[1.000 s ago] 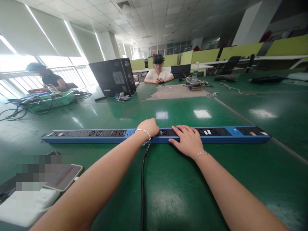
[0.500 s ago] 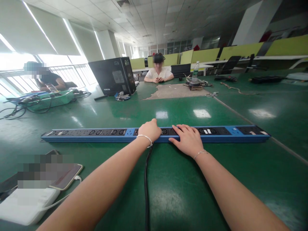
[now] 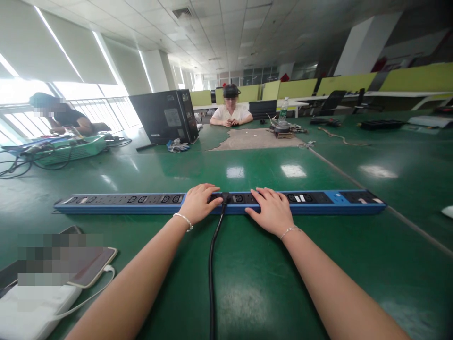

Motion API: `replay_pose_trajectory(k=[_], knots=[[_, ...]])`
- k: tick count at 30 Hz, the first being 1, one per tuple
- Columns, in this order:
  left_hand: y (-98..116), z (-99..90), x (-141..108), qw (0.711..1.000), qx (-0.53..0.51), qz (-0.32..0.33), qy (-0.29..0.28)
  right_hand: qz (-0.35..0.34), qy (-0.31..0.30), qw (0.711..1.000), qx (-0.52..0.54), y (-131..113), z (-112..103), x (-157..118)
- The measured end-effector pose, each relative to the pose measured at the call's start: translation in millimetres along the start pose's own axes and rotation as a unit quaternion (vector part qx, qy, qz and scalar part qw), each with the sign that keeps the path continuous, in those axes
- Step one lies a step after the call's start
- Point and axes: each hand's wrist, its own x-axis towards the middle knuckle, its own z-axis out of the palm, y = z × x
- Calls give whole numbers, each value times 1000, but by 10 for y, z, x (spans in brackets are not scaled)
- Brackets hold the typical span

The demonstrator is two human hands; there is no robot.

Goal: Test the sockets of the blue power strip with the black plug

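A long blue power strip (image 3: 166,208) with black sockets lies across the green table. A black plug (image 3: 225,196) stands in one of its middle sockets, and its thick black cord (image 3: 212,264) runs toward me over the near edge. My left hand (image 3: 200,202) rests on the strip just left of the plug, open, with thumb and fingers apart and its thumb tip close to the plug. On the other side, my right hand (image 3: 273,208) holds the strip, fingers over the top and thumb against the near side.
At the left front lie a phone (image 3: 95,267) and a white block (image 3: 35,311) with a white cable. Farther back are a green basket (image 3: 85,148), a black computer case (image 3: 164,118), gloves (image 3: 177,145) and a bottle (image 3: 283,109). A person (image 3: 231,111) sits opposite.
My left hand has let go of the plug and moved left, leaving the plug in view. My right hand stays on the strip. The view has shifted slightly.
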Motion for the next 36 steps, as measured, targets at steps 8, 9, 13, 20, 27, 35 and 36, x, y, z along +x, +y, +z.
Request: replay_pose_trajectory(k=[8,9,13,20,27,35,36], knots=[[-176,184,-157,998,62,3,27,66,18,980,189,-552,-177,75],[-170,192,-163,997,63,9,40,83,-11,977,194,-667,-192,85],[-173,222,-178,995,59,27,70,103,-58,985,127,-1016,-210,121],[-209,267,-178,995,44,37,82,83,-129,987,-45,-1255,-264,291],[-190,252,-181,996,16,29,79,98,-136,984,-63,-1295,-233,222],[-171,245,-175,997,-17,5,71,162,-89,983,-22,-1207,-208,290],[-170,242,-176,997,-20,5,70,170,-94,981,-15,-1196,-201,322]])
